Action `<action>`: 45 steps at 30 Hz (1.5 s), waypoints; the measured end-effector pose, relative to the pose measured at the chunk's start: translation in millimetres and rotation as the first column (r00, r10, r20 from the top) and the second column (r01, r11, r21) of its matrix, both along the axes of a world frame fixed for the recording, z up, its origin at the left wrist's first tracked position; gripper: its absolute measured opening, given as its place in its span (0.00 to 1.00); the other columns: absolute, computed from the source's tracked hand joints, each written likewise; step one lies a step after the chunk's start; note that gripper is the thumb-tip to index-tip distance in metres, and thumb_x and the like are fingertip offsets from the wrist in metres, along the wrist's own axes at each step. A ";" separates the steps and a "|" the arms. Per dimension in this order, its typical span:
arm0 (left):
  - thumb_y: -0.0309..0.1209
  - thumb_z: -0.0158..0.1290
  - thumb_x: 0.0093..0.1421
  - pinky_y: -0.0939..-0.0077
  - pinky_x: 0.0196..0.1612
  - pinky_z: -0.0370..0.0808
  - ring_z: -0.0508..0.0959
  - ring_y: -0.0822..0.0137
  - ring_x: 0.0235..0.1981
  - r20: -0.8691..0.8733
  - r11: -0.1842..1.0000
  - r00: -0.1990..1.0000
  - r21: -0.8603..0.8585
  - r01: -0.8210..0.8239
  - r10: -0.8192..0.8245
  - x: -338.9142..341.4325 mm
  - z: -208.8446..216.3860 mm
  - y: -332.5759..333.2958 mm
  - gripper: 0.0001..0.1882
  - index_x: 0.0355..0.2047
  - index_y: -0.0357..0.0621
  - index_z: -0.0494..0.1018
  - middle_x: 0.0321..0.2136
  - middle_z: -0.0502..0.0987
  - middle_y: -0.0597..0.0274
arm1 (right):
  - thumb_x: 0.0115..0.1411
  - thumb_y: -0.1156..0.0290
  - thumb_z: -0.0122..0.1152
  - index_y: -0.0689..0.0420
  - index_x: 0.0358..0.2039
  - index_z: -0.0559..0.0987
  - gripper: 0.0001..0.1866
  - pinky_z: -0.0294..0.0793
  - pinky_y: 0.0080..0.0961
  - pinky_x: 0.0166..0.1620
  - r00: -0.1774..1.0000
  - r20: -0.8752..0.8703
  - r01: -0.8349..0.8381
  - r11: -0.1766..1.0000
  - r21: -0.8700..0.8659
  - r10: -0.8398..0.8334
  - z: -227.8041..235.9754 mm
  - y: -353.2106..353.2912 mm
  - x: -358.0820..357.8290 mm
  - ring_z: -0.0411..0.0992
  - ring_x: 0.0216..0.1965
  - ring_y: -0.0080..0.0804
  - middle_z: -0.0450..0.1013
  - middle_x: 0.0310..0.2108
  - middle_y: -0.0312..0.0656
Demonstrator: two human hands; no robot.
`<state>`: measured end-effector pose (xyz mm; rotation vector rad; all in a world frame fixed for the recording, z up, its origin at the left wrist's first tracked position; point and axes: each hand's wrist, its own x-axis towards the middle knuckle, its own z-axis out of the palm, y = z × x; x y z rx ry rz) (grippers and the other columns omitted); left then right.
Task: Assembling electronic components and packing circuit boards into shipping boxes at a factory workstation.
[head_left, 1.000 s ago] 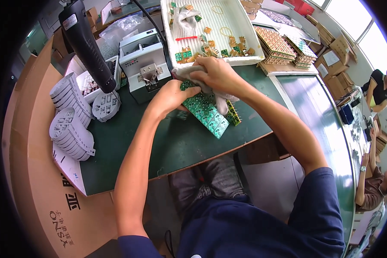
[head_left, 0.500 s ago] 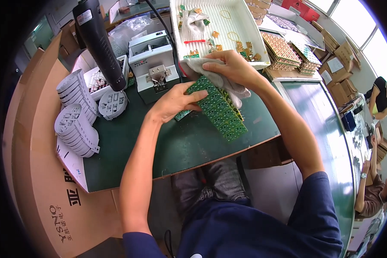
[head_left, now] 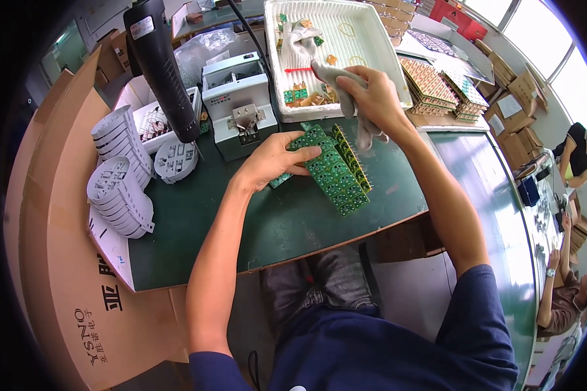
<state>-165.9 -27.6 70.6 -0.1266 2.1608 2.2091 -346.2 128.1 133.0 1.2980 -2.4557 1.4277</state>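
Note:
A green circuit board panel, made of many small repeated units, is gripped between the thumb and fingers of my left hand. Beside its right edge shows a board strip with yellow parts and pins; how the two are joined I cannot tell. My right hand is closed on a bunched grey cloth glove, held over the near part of a white foam tray. Partly under my left hand, another small green board piece lies on the dark green table.
A grey bench machine stands beyond my left hand, with a black cylindrical tool left of it. White plastic ring parts are stacked at left. Stacked board panels sit at back right. Two people work at far right.
My right hand has drawn the glove up and away from the panel, toward the tray, uncovering the yellow strip and small boards in the tray. My left hand keeps its hold on the panel.

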 end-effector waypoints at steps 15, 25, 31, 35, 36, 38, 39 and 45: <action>0.39 0.56 0.68 0.72 0.47 0.83 0.82 0.67 0.44 0.003 0.995 1.000 -0.100 -0.018 0.018 11.0 8.2 -1.8 0.21 0.50 0.32 0.76 0.42 0.81 0.59 | 0.72 0.57 0.55 0.63 0.50 0.79 0.21 0.73 0.19 0.44 0.824 0.358 -0.482 0.875 0.034 0.440 2.1 6.0 17.8 0.70 0.39 0.17 0.77 0.38 0.34; 0.40 0.55 0.68 0.70 0.47 0.82 0.82 0.67 0.43 -0.023 0.995 0.999 -0.101 -0.026 0.024 9.8 2.4 -0.5 0.20 0.48 0.33 0.77 0.41 0.82 0.59 | 0.72 0.54 0.54 0.62 0.50 0.79 0.22 0.73 0.18 0.44 0.902 0.193 -0.415 0.899 0.138 0.386 -3.8 5.2 23.9 0.70 0.39 0.17 0.75 0.36 0.33; 0.42 0.56 0.68 0.71 0.47 0.82 0.82 0.68 0.44 0.012 0.997 1.000 -0.080 -0.017 0.018 9.0 1.9 -2.7 0.21 0.48 0.33 0.77 0.42 0.82 0.59 | 0.72 0.54 0.53 0.62 0.50 0.79 0.22 0.72 0.18 0.44 0.827 0.386 -0.464 0.884 0.060 0.408 -10.2 7.0 24.1 0.69 0.38 0.16 0.75 0.35 0.32; 0.42 0.55 0.68 0.71 0.47 0.82 0.82 0.68 0.43 0.005 1.000 1.000 -0.015 -0.002 0.002 10.9 2.9 -2.2 0.21 0.48 0.34 0.77 0.42 0.82 0.60 | 0.72 0.54 0.53 0.62 0.50 0.79 0.22 0.73 0.20 0.43 0.788 0.474 -0.464 0.885 0.040 0.392 -3.2 9.6 27.4 0.69 0.38 0.16 0.75 0.35 0.32; 0.41 0.55 0.69 0.71 0.47 0.82 0.82 0.68 0.43 0.009 1.000 1.000 -0.012 -0.005 0.005 10.4 2.1 -2.6 0.20 0.48 0.34 0.77 0.42 0.82 0.60 | 0.72 0.55 0.53 0.62 0.50 0.79 0.22 0.73 0.20 0.42 0.801 0.449 -0.470 0.880 0.062 0.396 -1.0 10.3 29.6 0.69 0.38 0.16 0.76 0.36 0.33; 0.41 0.55 0.69 0.71 0.47 0.82 0.82 0.69 0.44 0.016 1.000 1.000 -0.008 -0.012 0.012 9.7 1.1 -3.2 0.20 0.48 0.34 0.77 0.42 0.82 0.61 | 0.72 0.55 0.54 0.63 0.49 0.79 0.21 0.73 0.21 0.42 0.812 0.423 -0.476 0.875 0.085 0.401 -4.0 10.2 32.7 0.70 0.38 0.16 0.76 0.36 0.33; 0.41 0.55 0.69 0.71 0.47 0.82 0.82 0.69 0.44 0.017 1.000 1.000 -0.008 -0.013 0.013 10.6 0.7 -3.0 0.20 0.48 0.34 0.77 0.42 0.82 0.61 | 0.72 0.56 0.55 0.63 0.49 0.79 0.21 0.73 0.21 0.42 0.813 0.398 -0.498 0.862 0.100 0.424 -11.2 7.8 34.3 0.70 0.38 0.17 0.76 0.36 0.33; 0.38 0.55 0.69 0.69 0.48 0.83 0.81 0.70 0.46 -0.013 0.994 0.998 -0.090 -0.058 0.057 11.5 -3.7 3.4 0.19 0.53 0.37 0.74 0.45 0.80 0.62 | 0.66 0.62 0.63 0.64 0.47 0.80 0.17 0.73 0.21 0.41 0.890 0.169 -0.450 0.875 0.181 0.423 -28.7 3.4 40.9 0.72 0.37 0.19 0.77 0.36 0.36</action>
